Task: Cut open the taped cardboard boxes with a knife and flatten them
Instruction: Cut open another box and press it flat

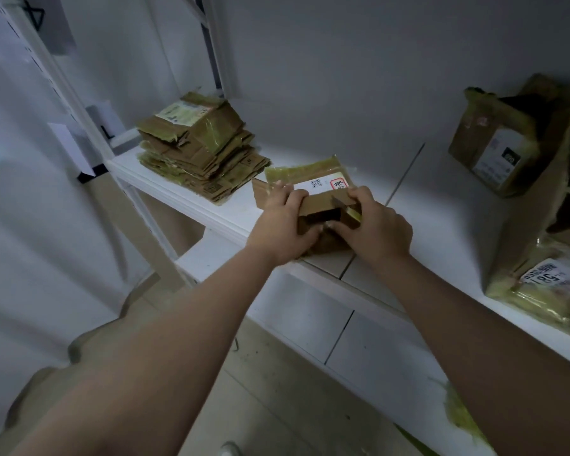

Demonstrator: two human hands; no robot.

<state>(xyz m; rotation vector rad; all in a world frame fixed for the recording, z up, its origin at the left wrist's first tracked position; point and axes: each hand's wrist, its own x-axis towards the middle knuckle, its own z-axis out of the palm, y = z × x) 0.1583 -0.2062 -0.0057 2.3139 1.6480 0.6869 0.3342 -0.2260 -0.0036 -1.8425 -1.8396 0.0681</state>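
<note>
Both hands are gripping a small box (313,205) that is sitting on the white shelf (441,205), near its front edge. The left hand (282,225) is wrapping the box's left end, its fingers (285,189) curling over the top edge and the thumb pressing on the near side. The right hand (372,222) is holding the right end, fingers curled over a raised flap (329,200) and thumb tucked underneath by the open end. A white label (323,185) is showing on the taped top. To the left on the shelf a stack (198,153) of flattened boxes is lying, well apart from the hands. At the far right two more taped boxes (507,139) are standing and leaning on the shelf.
</note>
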